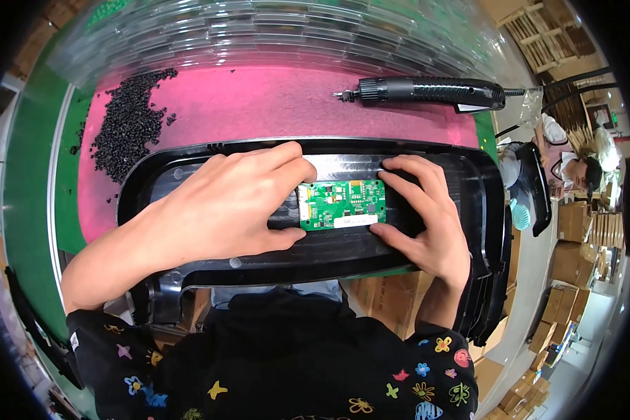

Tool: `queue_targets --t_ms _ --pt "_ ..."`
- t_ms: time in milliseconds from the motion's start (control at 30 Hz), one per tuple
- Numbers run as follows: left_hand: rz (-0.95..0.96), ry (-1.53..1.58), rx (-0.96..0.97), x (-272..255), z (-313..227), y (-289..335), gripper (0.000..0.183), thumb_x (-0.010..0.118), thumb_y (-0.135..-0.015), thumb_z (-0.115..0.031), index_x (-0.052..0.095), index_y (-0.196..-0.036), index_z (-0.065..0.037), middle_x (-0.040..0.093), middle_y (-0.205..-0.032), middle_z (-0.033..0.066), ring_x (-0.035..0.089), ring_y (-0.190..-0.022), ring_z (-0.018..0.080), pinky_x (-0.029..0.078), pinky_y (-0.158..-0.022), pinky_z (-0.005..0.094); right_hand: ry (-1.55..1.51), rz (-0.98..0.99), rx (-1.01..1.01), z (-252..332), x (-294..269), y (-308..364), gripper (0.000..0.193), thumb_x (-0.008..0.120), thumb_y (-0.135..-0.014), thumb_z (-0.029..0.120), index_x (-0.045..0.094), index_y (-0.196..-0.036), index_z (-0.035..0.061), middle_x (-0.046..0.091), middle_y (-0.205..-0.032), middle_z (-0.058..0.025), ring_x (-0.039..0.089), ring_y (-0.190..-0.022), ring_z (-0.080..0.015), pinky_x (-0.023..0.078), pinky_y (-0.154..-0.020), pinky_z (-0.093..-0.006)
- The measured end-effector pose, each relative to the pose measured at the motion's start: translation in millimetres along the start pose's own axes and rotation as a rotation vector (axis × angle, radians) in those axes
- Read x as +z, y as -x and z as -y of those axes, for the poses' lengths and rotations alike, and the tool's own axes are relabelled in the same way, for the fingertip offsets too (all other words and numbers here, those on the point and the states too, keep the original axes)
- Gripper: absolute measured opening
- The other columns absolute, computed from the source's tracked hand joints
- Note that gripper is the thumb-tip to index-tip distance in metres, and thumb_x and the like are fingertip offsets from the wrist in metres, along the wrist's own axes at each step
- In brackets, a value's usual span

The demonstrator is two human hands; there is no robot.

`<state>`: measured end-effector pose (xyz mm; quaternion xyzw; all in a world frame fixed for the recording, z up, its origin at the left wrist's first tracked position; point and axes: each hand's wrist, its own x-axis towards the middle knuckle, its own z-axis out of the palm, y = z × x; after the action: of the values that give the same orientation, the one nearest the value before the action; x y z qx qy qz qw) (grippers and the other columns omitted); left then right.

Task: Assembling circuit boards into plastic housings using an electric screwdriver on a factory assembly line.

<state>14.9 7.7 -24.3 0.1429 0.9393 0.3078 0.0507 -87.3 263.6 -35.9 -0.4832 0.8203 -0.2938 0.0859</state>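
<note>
A green circuit board (343,203) with a white label strip along its near edge lies in the middle of a black plastic housing (210,262). My left hand (259,196) grips the board's left end, thumb at the near corner and fingers at the far one. At the opposite end, my right hand (427,217) has its thumb on the near right corner and its fingertips by the far right corner. Between the two hands the board sits level, component side up; its underside is hidden. The housing is a long, shallow shell with a raised rim.
Beyond the housing, a pink mat (259,98) carries a pile of small black screws (129,122) and a black electric screwdriver (427,91). Clear plastic trays (273,35) are stacked behind. More black housings (493,301) stand at my right. Another person (560,157) is further right, near cardboard boxes (574,241).
</note>
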Motion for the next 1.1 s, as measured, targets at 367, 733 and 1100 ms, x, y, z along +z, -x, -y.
queue_targets --t_ms 367,733,1100 --pt "0.083 -0.047 0.002 -9.5 -0.7 7.4 0.055 0.077 -0.074 -0.024 0.05 -0.116 0.0 0.053 -0.101 0.0122 0.06 -0.092 0.0333 0.051 -0.072 0.0423 0.759 -0.359 0.279 -8.4 -73.3 -16.1 0.052 0.061 -0.087 0.014 0.047 -0.137 0.0154 0.054 -0.118 -0.0161 0.046 -0.107 -0.0311 0.037 -0.096 -0.0389" --pt "0.06 -0.021 -0.012 -8.3 1.3 8.4 0.045 0.064 -0.086 -0.03 0.051 -0.116 0.001 0.056 -0.106 0.0137 0.06 -0.098 0.0334 0.051 -0.075 0.0436 -0.524 -0.906 -0.017 -9.0 -26.6 -91.9 0.048 0.058 -0.093 0.005 0.028 -0.13 0.0077 0.051 -0.124 -0.0139 0.056 -0.11 -0.0246 0.05 -0.091 -0.037" --pt "-0.157 -0.004 -0.032 -3.7 5.7 6.4 0.027 0.057 -0.091 -0.019 0.056 -0.109 0.002 0.059 -0.095 0.0171 0.062 -0.089 0.0358 0.05 -0.074 0.0438 -1.64 -0.518 -0.248 36.3 -34.4 -101.0 0.048 0.051 -0.094 0.052 0.052 -0.11 0.0064 0.046 -0.072 0.0006 0.044 -0.065 -0.0119 0.041 -0.068 -0.0315"
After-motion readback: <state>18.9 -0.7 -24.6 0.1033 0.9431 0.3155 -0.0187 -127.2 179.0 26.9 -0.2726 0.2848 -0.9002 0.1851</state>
